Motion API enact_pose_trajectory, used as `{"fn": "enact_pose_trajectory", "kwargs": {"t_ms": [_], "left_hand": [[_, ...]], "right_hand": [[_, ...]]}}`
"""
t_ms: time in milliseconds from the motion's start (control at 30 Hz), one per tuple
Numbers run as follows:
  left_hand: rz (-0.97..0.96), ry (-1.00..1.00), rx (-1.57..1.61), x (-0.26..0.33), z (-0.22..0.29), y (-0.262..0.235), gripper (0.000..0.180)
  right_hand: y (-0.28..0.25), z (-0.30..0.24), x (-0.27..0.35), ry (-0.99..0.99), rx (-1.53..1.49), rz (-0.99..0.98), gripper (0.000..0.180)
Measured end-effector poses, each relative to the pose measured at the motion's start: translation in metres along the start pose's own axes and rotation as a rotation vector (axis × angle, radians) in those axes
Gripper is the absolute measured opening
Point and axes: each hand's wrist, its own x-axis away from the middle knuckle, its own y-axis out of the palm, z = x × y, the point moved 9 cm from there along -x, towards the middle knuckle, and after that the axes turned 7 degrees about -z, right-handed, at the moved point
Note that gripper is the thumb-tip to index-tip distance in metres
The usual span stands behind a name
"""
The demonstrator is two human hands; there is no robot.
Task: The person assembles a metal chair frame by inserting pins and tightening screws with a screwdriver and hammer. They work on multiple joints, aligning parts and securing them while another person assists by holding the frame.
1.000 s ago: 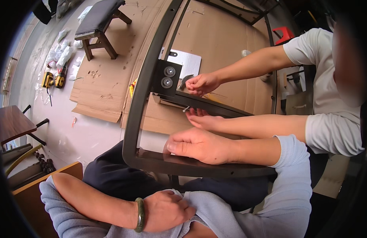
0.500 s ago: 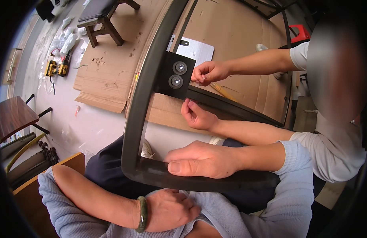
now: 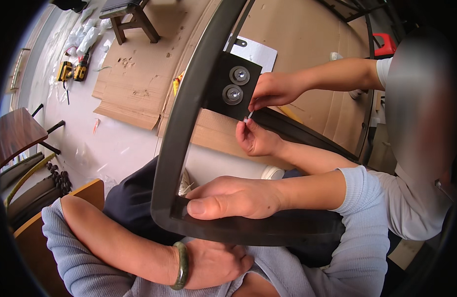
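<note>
My right hand lies on the lower bar of a dark curved metal frame, fingers wrapped over it and thumb along its front. Below it, my left hand rests flat against my grey sweater, holding nothing; a green bangle sits on that wrist. On the frame's upper part is a black plate with two round silver bolts. A co-worker in a white shirt has both hands at the plate's lower right corner: the upper hand and the lower hand pinch a small white strip between them.
Flattened brown cardboard covers the floor behind the frame, with a white sheet on it. Yellow power tools lie far left near a wooden stool. A dark wooden chair stands at left, a red object top right.
The frame and plate now fill more of the view. The co-worker's lower hand has risen from the bar to the plate's corner, meeting the upper hand. My hands have kept their places.
</note>
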Motion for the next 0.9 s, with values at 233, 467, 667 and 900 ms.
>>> {"fn": "enact_pose_trajectory", "kwargs": {"t_ms": [233,467,667,900], "left_hand": [[0.026,0.0,-0.025,0.002,0.0,-0.001,0.015],[0.041,-0.008,-0.014,0.003,-0.001,0.0,0.016],[-0.013,-0.022,-0.007,0.002,0.0,0.007,0.017],[-0.003,-0.02,-0.05,0.004,0.002,0.006,0.016]], "right_hand": [[0.001,0.007,-0.001,0.021,-0.084,-0.016,0.055],[0.002,0.007,-0.002,0.027,-0.116,-0.024,0.057],[0.003,0.008,-0.001,0.028,-0.144,-0.032,0.057],[0.001,0.007,-0.002,0.015,-0.103,-0.011,0.056]]}}
